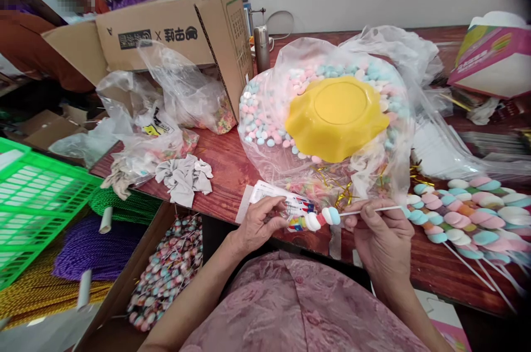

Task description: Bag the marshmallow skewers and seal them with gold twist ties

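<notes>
My right hand pinches a thin white stick between thumb and fingers. Threaded on the stick are white, red and pale blue marshmallows, lying level just above the table's front edge. At their left end, the thumb and fingers of my left hand close on a clear plastic wrapper printed in yellow, red and blue. How far the marshmallows sit inside it I cannot tell. Behind my left hand lie more printed wrappers.
An upturned yellow bowl rests on a large clear bag of loose marshmallows. Finished-looking marshmallow skewers are piled at right. Cardboard box, crumpled grey cloth and green basket stand left. A person is at far left.
</notes>
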The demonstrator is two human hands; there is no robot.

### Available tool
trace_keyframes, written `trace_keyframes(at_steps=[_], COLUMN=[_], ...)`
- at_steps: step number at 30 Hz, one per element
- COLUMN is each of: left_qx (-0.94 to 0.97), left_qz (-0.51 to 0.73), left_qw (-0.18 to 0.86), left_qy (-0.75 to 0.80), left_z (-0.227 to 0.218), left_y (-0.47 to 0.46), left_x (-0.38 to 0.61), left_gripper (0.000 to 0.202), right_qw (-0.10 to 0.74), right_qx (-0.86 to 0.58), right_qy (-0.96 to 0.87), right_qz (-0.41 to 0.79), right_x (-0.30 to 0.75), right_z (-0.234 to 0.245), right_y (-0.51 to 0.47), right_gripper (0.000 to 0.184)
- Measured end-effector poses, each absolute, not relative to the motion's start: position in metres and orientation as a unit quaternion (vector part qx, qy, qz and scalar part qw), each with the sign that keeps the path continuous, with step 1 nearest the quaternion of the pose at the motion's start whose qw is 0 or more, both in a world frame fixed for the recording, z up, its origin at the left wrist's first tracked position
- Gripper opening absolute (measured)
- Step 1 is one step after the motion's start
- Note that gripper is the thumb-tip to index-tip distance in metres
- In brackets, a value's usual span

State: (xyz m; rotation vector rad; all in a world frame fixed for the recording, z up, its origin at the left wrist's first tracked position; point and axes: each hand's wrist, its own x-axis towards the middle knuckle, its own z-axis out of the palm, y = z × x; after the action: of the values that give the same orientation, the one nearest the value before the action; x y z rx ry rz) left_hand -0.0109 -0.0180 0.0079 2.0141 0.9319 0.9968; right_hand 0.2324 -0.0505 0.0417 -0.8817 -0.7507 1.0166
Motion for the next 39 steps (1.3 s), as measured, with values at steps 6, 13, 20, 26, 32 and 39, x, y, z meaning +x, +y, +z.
trace_keyframes(at_steps=[6, 13, 20, 26, 32, 39], left_qx=[0.863, 0.838, 0.856, 0.895, 0.909, 0.911], left_qz=[0.289, 0.35, 0.327, 0.219, 0.176, 0.174], left_qw=[0.264, 0.267, 0.264, 0.172, 0.057, 0.075], left_qy=[0.319, 0.324, 0.302, 0.349, 0.375, 0.366], left_z=[0.008, 0.011, 0.035, 0.045, 0.049, 0.044], left_y=[-0.013, -0.013, -0.009, -0.01, -0.009, -0.015], left_x=[-0.009, 0.001, 0.01, 0.016, 0.022, 0.029], left_gripper=[0.051, 0.013, 0.021, 0.01, 0.028, 0.04], right_qw=[0.706, 0.709, 0.601, 0.569, 0.64, 0.681], right_qx=[-0.387, -0.342, -0.357, -0.394, -0.435, -0.467], right_qy=[-0.378, -0.39, -0.652, -0.668, -0.475, -0.498], right_qz=[0.457, 0.477, 0.294, 0.273, 0.418, 0.264], right_x=[0.227, 0.226, 0.24, 0.243, 0.241, 0.235], right_z=[0.04, 0.038, 0.04, 0.053, 0.054, 0.048], right_y=[-0.055, -0.06, -0.081, -0.077, -0.064, -0.07], right_gripper=[0.007, 0.006, 0.028, 0.025, 0.008, 0.012])
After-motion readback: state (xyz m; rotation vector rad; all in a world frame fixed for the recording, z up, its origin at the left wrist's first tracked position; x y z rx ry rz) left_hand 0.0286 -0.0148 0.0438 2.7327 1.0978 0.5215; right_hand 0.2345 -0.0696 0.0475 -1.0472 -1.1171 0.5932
